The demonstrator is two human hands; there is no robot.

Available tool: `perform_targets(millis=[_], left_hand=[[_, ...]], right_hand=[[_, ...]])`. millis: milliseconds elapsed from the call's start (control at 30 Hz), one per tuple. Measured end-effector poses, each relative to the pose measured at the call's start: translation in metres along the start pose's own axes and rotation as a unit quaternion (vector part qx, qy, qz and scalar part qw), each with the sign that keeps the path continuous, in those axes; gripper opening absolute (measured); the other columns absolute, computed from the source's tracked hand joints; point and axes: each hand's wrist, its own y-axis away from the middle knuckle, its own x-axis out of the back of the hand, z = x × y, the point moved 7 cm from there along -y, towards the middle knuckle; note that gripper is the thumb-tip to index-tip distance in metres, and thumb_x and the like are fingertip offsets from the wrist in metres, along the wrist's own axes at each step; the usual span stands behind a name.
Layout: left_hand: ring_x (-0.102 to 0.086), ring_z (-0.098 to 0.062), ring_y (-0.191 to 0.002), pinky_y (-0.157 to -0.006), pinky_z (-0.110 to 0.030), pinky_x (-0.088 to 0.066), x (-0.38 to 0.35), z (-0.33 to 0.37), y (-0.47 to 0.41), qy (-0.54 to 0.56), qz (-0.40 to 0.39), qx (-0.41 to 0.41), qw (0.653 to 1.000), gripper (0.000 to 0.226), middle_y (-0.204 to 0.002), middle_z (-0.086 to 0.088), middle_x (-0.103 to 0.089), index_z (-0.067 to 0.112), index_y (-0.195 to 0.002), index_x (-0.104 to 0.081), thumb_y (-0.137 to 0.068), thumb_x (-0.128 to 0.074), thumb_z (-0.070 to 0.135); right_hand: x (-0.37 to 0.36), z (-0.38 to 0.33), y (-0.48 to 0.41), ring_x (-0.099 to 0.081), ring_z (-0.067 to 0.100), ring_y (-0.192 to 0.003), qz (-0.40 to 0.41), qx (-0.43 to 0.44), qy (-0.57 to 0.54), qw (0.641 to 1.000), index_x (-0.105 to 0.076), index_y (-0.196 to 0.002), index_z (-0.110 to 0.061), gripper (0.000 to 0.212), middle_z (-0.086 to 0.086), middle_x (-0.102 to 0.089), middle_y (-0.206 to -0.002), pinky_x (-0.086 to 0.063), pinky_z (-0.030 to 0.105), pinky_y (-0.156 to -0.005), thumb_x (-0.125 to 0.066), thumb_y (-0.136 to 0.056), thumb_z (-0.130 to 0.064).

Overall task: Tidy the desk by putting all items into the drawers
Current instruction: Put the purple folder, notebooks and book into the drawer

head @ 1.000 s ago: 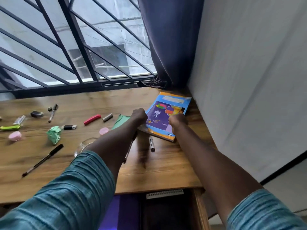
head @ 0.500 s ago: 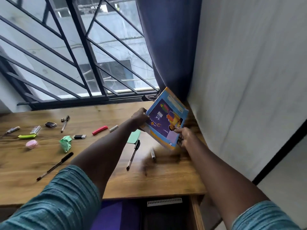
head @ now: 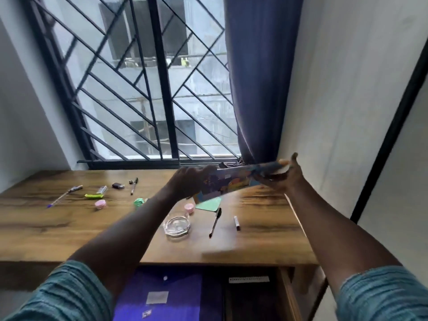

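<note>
Now higher than before, blurred booklet [head: 234,181] gripped by left hand [head: 185,184] and right hand [head: 286,177]; seemingly near-flat.

Both hands, colourful book [head: 234,181] above desk [head: 266,239]

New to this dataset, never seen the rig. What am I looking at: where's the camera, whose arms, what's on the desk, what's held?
There is no robot here. A person wears one wide-angle camera on the head, looking forward and down, so the two arms coming in from below are their own. The left hand and the right hand together hold a colourful book in the air above the wooden desk. Loose on the desk lie pens such as a black pen, a glass ashtray, a green card and small pink tubs. Below the desk edge an open drawer already holds a purple folder.
</note>
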Motion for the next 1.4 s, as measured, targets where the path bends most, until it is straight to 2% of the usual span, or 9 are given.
perform_targets(millis=[133, 233, 300, 433, 567, 767, 1033, 1267, 1400], left_hand=[[-0.074, -0.018, -0.065, -0.044, -0.027, -0.056, 0.052, -0.001, 0.056, 0.009, 0.045, -0.052, 0.998, 0.062, -0.09, 0.0, -0.076, 0.028, -0.115, -0.053, -0.063, -0.082, 0.007], [-0.073, -0.017, -0.082, -0.061, -0.026, -0.057, 0.084, -0.009, 0.111, 0.039, 0.079, -0.035, 0.995, 0.029, -0.101, 0.001, -0.075, 0.022, -0.112, -0.065, -0.082, -0.068, 0.022], [-0.069, -0.016, -0.095, -0.079, -0.026, -0.052, 0.096, -0.018, 0.15, 0.195, 0.067, 0.066, 0.976, 0.049, -0.112, -0.002, -0.07, 0.009, -0.117, -0.064, -0.092, -0.046, 0.048], [-0.057, -0.009, -0.103, -0.078, -0.012, -0.049, 0.067, -0.031, 0.249, 0.479, -0.01, 0.501, 0.721, 0.044, -0.116, -0.002, -0.055, 0.002, -0.13, -0.047, -0.101, -0.037, 0.034], [-0.056, -0.015, -0.056, -0.053, -0.02, -0.045, 0.027, 0.026, 0.326, 0.616, -0.094, 0.638, 0.453, 0.042, -0.066, -0.004, -0.059, 0.014, -0.085, -0.05, -0.101, -0.028, 0.046], [-0.056, -0.014, -0.062, -0.053, -0.024, -0.051, -0.013, 0.083, 0.389, 0.642, -0.099, 0.676, 0.348, 0.029, -0.075, -0.006, -0.06, 0.013, -0.092, -0.057, -0.104, -0.033, 0.025], [-0.046, -0.019, -0.056, -0.056, -0.024, -0.036, -0.044, 0.166, 0.42, 0.526, -0.283, 0.669, 0.442, 0.034, -0.062, -0.008, -0.048, 0.007, -0.063, -0.048, -0.091, -0.043, -0.012], [-0.042, -0.009, -0.023, -0.024, -0.012, -0.026, -0.052, 0.212, 0.424, 0.412, -0.331, 0.681, 0.507, 0.042, -0.045, -0.007, -0.041, 0.005, -0.053, -0.036, -0.091, -0.045, -0.01], [-0.066, -0.029, -0.081, -0.06, -0.023, -0.049, -0.054, 0.219, 0.425, 0.342, -0.356, 0.684, 0.537, 0.014, -0.088, -0.019, -0.065, -0.004, -0.081, -0.058, -0.091, -0.048, -0.003]], right_hand=[[-0.018, 0.033, 0.071, -0.069, 0.043, -0.077, -0.029, -0.005, 0.157, 0.987, -0.054, -0.107, 0.006, 0.046, 0.031, -0.066, -0.091, -0.058, 0.05, -0.057, -0.071, -0.065, 0.007], [-0.026, 0.063, 0.106, -0.066, 0.023, -0.045, -0.043, 0.028, 0.229, 0.972, -0.051, -0.084, 0.003, 0.004, 0.014, -0.064, -0.053, -0.057, 0.028, -0.047, -0.05, -0.086, 0.007], [-0.025, 0.083, 0.119, -0.058, 0.014, -0.038, -0.09, 0.038, 0.239, 0.966, -0.05, -0.073, -0.006, 0.041, 0.004, -0.058, -0.05, -0.051, 0.022, -0.044, -0.085, -0.053, 0.0], [-0.003, 0.132, 0.156, -0.066, 0.016, -0.049, -0.111, 0.032, 0.279, 0.953, -0.071, -0.066, -0.006, 0.016, 0.006, -0.069, -0.063, -0.052, 0.021, -0.048, -0.075, -0.051, -0.001], [0.036, 0.193, 0.204, -0.065, 0.017, -0.042, -0.067, -0.009, 0.304, 0.95, -0.06, -0.077, 0.0, 0.024, 0.007, -0.068, -0.054, -0.051, 0.021, -0.038, -0.041, -0.09, 0.006], [0.133, 0.256, 0.219, -0.069, 0.025, -0.052, -0.003, -0.054, 0.316, 0.947, -0.059, -0.091, 0.001, 0.028, 0.012, -0.071, -0.063, -0.056, 0.035, -0.044, -0.035, -0.091, 0.016], [0.258, 0.297, 0.225, -0.064, 0.037, -0.098, 0.114, -0.204, 0.461, 0.856, -0.066, -0.099, 0.007, 0.024, 0.022, -0.068, -0.102, -0.05, 0.051, -0.092, -0.056, -0.078, 0.013], [0.281, 0.301, 0.242, -0.052, 0.025, -0.1, 0.172, -0.201, 0.597, 0.757, -0.052, -0.121, 0.008, 0.04, 0.015, -0.056, -0.111, -0.043, 0.035, -0.092, -0.064, -0.084, -0.001], [0.29, 0.31, 0.234, -0.056, 0.026, -0.112, 0.19, -0.181, 0.645, 0.718, -0.046, -0.128, -0.005, 0.063, 0.012, -0.056, -0.128, -0.048, 0.035, -0.093, -0.077, -0.075, -0.022]])
